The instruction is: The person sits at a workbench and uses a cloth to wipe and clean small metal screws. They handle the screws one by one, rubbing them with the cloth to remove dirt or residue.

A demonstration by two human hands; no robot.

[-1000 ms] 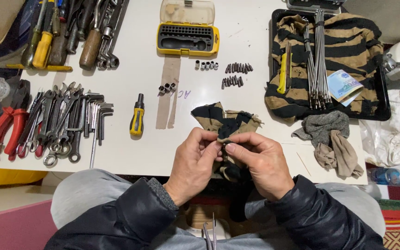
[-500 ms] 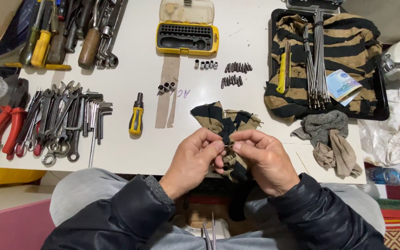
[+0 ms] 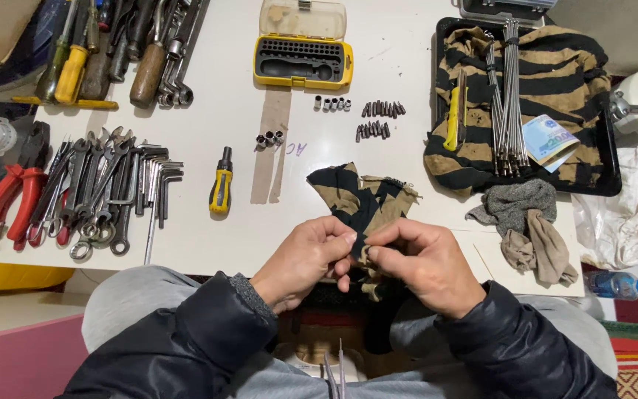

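Worktop (image 3: 208, 74): smooth, matt white. Striped rag (image 3: 363, 199), centre: frayed woven cloth, matt. Wrenches (image 3: 105, 192), left: bare dull metal. Bit case (image 3: 303, 63), upper centre: glossy yellow plastic. Grey rag (image 3: 515, 207), right: coarse knit.

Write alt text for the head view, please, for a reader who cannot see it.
Both hands, left and right, pinch a striped rag at the near edge of a white table. Wrenches, a yellow screwdriver and a yellow bit case lie behind.
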